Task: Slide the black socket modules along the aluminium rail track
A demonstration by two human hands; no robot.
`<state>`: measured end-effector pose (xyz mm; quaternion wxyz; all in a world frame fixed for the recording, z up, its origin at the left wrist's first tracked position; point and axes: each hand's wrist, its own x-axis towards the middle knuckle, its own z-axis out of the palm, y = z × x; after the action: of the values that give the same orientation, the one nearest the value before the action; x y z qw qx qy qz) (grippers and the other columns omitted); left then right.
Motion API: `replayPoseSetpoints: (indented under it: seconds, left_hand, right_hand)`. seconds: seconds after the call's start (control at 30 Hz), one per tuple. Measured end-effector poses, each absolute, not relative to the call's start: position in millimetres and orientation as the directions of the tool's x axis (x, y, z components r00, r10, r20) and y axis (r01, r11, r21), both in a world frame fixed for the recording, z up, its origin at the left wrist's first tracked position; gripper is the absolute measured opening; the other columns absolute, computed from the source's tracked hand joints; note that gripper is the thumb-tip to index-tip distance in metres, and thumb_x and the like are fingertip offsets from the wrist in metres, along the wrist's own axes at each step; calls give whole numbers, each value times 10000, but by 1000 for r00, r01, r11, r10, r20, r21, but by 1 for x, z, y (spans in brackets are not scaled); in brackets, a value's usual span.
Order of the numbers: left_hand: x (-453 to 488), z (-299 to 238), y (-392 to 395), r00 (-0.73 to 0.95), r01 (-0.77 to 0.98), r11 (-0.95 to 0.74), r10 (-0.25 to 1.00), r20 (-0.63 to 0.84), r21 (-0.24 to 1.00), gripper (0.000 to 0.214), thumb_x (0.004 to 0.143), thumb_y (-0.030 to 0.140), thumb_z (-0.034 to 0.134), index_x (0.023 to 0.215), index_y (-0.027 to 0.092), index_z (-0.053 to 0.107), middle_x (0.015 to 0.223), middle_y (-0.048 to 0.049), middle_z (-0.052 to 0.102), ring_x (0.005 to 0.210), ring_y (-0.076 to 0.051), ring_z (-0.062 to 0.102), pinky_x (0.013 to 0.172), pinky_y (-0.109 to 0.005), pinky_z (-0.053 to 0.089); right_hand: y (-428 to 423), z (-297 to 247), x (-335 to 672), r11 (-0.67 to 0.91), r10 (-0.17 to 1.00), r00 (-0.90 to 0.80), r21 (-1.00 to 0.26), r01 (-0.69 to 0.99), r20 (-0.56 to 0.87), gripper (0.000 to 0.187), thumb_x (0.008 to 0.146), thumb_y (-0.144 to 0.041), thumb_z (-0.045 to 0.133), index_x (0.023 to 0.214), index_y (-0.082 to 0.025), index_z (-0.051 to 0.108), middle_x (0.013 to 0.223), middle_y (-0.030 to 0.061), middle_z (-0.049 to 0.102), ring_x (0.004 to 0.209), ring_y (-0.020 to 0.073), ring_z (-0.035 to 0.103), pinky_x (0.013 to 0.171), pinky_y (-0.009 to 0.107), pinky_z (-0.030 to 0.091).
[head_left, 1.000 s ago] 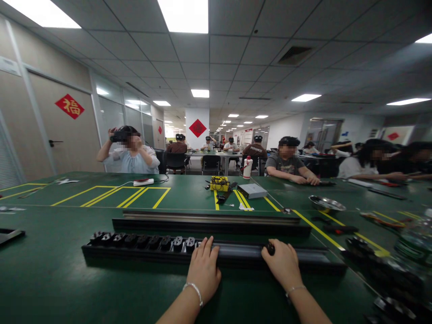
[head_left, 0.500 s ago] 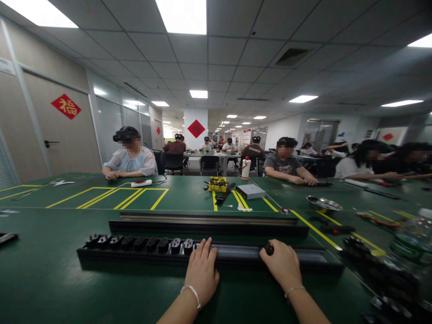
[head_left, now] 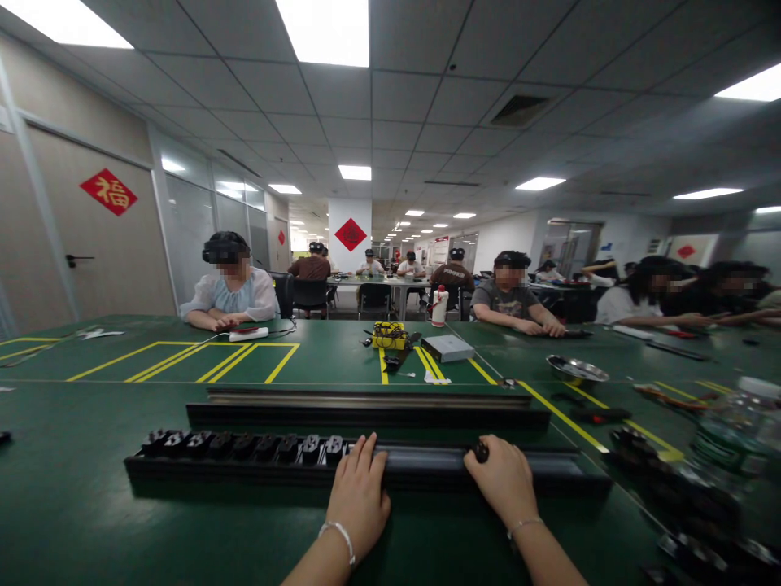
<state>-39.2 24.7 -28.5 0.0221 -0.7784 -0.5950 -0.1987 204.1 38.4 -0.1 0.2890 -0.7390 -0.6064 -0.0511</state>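
Observation:
A long black channel [head_left: 427, 462] lies crosswise on the green table before me. Its left part holds a row of black, plug-like blocks [head_left: 244, 445], some with pale glare on top. My left hand [head_left: 361, 492] rests on the channel at the right end of this row, fingers stretched out and covering whatever lies beneath them. Further right, my right hand [head_left: 505, 480] pinches a small black piece [head_left: 482, 451] above the channel's bare stretch; the fingers hide most of that piece. Behind the channel lies a second long black rail [head_left: 366, 413].
Loose black parts [head_left: 677, 488] are heaped at the right, beside a clear plastic bottle [head_left: 735, 431]. Further back are a metal bowl [head_left: 577, 369], a grey box [head_left: 448, 348] and a yellow item wrapped in black cable [head_left: 389, 334]. People sit across the table.
The whole view has shifted slightly, so the scene appears a little further left. Both hands keep their places on the channel, and the person at the left has raised their head.

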Motion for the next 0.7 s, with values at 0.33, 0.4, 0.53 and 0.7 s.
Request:
replayPoseSetpoints:
  seconds: [0.33,0.4,0.53,0.7]
  left_hand:
    - [-40,-29,25,214,934,-293,917,336,205,542,686,234,426,1225,283,439,1433,17,279,1317,-193,199,1048,-374,190]
    - [-40,-29,25,213,933,-293,917,337,208,538,688,236,426,1224,283,441,1432,17,281,1318,-191,198,1048,-372,190]
    - [-40,-28,25,210,934,-289,920,330,211,539,690,240,427,1227,284,439,1433,16,281,1320,-193,194,1050,-375,186]
    - [-39,-26,24,207,935,-284,924,321,214,542,691,238,424,1231,282,439,1432,14,282,1321,-193,193,1051,-377,184]
  right_hand:
    - [39,-2,206,-115,849,250,-298,948,466,157,722,-330,434,705,-198,517,777,59,590,802,202,535,787,336,345]
    - [39,-1,206,-114,855,245,-296,948,457,156,726,-331,429,671,-204,500,741,46,579,779,196,531,776,337,345]
    - [38,0,206,-115,862,247,-304,946,442,162,726,-333,429,640,-207,482,715,35,567,757,189,526,764,334,347]
    - [37,1,206,-108,859,254,-327,939,445,160,724,-343,433,664,-207,493,737,38,572,771,193,531,759,329,351]
